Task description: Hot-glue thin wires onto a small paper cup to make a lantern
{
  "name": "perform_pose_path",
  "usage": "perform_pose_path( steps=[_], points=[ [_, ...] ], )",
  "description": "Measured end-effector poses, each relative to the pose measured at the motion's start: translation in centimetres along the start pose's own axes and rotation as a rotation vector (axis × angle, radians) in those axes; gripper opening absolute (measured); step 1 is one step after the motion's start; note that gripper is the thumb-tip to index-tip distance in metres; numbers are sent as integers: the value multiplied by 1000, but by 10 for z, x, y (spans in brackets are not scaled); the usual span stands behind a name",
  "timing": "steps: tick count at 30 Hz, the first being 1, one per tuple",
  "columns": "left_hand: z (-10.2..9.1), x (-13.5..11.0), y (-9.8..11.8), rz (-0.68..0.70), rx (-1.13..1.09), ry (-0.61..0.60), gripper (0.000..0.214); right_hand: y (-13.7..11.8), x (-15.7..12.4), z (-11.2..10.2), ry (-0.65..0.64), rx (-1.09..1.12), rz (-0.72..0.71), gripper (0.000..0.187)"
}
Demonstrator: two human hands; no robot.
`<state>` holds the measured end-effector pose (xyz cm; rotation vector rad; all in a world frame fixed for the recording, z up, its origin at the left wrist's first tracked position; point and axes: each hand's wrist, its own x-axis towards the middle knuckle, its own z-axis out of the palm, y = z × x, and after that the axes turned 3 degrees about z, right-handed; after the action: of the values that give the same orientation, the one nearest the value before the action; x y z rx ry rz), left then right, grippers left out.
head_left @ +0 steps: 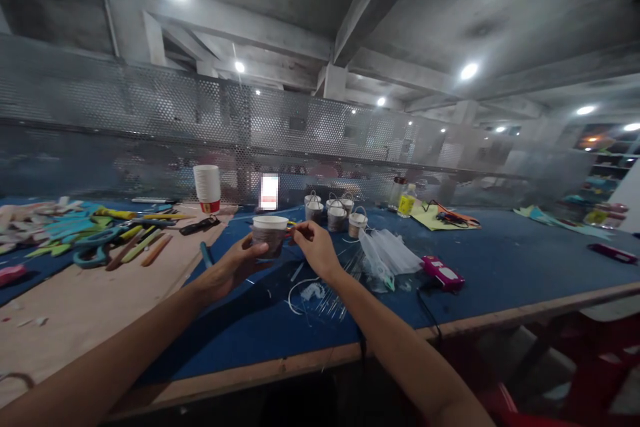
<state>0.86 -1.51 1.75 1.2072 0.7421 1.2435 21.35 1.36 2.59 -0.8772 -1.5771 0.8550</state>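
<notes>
My left hand is wrapped round a small paper cup with a grey-brown covering and a white rim, held upright above the blue table. At the cup's right side, my right hand pinches something small beside the rim; a bit of yellow shows there, but I cannot make out what it is. Behind the hands stand several similar small cups with thin looped handles. Under and beside my right forearm lie clear thin strips and a crumpled clear plastic bag.
Scissors, craft knives and coloured scraps lie on the left board. A stack of white paper cups stands behind them. To the right are a magenta device with a cord, a yellow-labelled bottle and coloured sheets.
</notes>
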Motion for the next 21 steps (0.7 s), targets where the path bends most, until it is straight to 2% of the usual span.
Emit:
perform_pose_path(
  steps=[11,21],
  points=[
    [0,-3,4,-3,-53,-121,42,9,6,-1,47,35,-18,25],
    [-3,-2,1,18,-67,-135,52,5,4,-2,33,61,-6,21]
  ],
)
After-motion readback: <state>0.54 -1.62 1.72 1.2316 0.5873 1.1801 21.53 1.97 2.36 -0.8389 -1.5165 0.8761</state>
